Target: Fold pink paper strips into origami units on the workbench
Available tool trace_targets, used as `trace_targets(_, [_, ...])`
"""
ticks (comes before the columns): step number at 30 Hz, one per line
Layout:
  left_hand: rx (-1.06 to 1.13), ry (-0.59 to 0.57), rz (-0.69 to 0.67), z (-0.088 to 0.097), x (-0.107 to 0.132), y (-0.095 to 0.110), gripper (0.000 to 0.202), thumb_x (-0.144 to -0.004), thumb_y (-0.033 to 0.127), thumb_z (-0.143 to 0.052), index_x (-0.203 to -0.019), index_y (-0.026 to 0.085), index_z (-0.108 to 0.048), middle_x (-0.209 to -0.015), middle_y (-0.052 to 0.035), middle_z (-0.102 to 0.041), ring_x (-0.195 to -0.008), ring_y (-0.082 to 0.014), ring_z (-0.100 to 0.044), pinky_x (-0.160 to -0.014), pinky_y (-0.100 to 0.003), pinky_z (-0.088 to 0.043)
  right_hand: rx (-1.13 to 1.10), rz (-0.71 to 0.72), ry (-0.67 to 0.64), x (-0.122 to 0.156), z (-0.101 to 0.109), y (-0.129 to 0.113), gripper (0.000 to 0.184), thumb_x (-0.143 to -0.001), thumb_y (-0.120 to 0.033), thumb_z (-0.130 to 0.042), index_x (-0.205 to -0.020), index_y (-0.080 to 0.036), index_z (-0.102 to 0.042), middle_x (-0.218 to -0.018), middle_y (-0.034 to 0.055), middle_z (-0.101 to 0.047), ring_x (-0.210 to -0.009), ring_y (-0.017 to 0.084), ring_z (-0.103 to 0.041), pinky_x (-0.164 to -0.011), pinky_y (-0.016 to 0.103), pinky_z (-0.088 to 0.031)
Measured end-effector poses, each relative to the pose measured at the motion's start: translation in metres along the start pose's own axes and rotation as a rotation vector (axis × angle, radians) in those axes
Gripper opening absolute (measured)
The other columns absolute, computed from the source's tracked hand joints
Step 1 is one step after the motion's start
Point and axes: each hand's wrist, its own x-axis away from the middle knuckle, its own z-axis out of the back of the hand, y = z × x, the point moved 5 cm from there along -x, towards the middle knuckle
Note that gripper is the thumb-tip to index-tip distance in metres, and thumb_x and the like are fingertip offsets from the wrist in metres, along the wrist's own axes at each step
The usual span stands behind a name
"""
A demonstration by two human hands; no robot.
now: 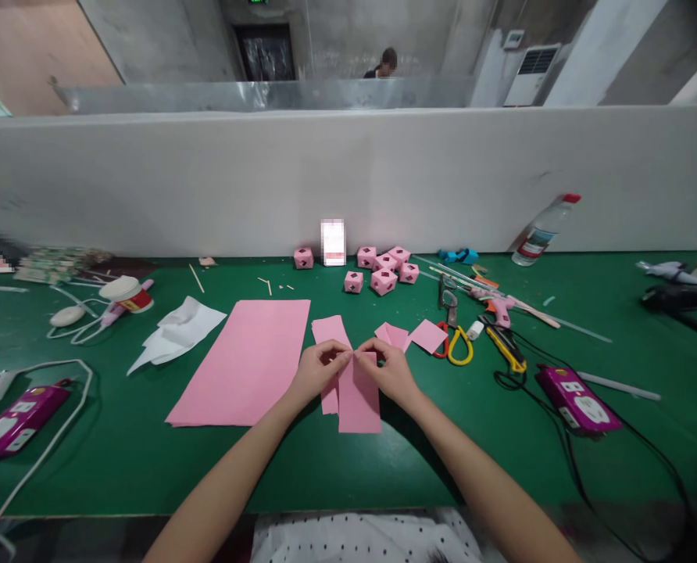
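White garment (354, 539) with small black dots, bare forearms (231, 481)

From here I see a green table (325, 473) meeting 1 pale partition (237, 184). Beyond stand a grey wall (342, 35) and dark doorway (265, 53).

Spread wide and green as a tabletop (302, 477), bearing a stack of pink sheets (248, 367) left of centre, with narrower pink strips (328, 400) beside it and small pink pieces (429, 336) to the right. Held a creased white sheet (178, 332), a paper cup (130, 295) and a purple pack (20, 420) toward the left, and a cluster of pink paper cubes (384, 281) at the back. Carried, on the right, scissors (452, 315) with red and yellow handles, a utility knife (506, 349), a pink glue gun (502, 311), another purple pack (574, 400) and a red-capped bottle (537, 241).
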Motion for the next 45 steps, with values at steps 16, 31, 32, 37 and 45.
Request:
trace_targets(16, [-0.352, 0.099, -0.289, -0.006, 0.013, 0.024, 0.018, -0.088, 0.03, -0.054, -0.08, 0.019, -0.067, -0.076, -0.0043, -0.066, -0.07, -0.0147, -0.059, -0.065, -0.025, -0.045, 0.237, 0.169, 0.053, 0.004, 0.003, -0.015, 0.01, -0.083, -0.025, -0.057, -0.08, -0.022, -0.066, -0.076, 0.0033, -0.066, -0.07, 0.018, -0.06, -0.065, 0.029, -0.045])
trace_targets(31, [-0.23, 0.18, -0.2, 0.006, 0.011, 0.022, 0.013, -0.081, 0.025, -0.059, -0.072, 0.018, -0.066, -0.072, -0.0025, -0.067, -0.064, -0.0134, -0.057, -0.061, -0.024, -0.045, 0.29, 0.088, 0.287, -0.009, 0.036, -0.002, 0.013, -0.082, -0.026, -0.056, -0.071, -0.02, -0.061, -0.07, 0.0026, -0.063, -0.063, 0.016, -0.056, -0.062, 0.029, -0.044])
trace_targets(32, [-0.212, 0.191, -0.188, 0.008, 0.011, 0.021, 0.013, -0.081, 0.025, -0.059, -0.073, 0.017, -0.066, -0.072, -0.0024, -0.066, -0.065, -0.0136, -0.057, -0.061, -0.024, -0.045, 0.244, 0.061, 0.302, -0.009, 0.039, 0.0, 0.015, -0.083, -0.028, -0.056, -0.071, -0.02, -0.061, -0.069, 0.0024, -0.062, -0.062, 0.016, -0.055, -0.061, 0.028, -0.044])
trace_targets(37, [-0.106, 0.182, -0.115, 0.009, 0.009, 0.015, 0.014, -0.081, 0.028, -0.06, -0.076, 0.016, -0.065, -0.073, -0.002, -0.065, -0.068, -0.0137, -0.058, -0.061, -0.023, -0.045, -0.024, -0.005, 0.136, -0.008, 0.023, 0.001, 0.021, -0.082, -0.037, -0.061, -0.093, -0.019, -0.065, -0.085, 0.0049, -0.068, -0.073, 0.017, -0.062, -0.064, 0.027, -0.048])
trace_targets(45, [-0.044, 0.105, -0.052, 0.0, 0.008, 0.01, 0.017, -0.083, 0.031, -0.059, -0.082, 0.015, -0.064, -0.078, -0.0029, -0.065, -0.069, -0.0136, -0.059, -0.063, -0.023, -0.045, 0.065, 0.048, 0.023, 0.002, 0.005, -0.008, 0.016, -0.086, -0.033, -0.057, -0.083, -0.02, -0.066, -0.072, 0.0012, -0.065, -0.063, 0.015, -0.058, -0.06, 0.026, -0.045])
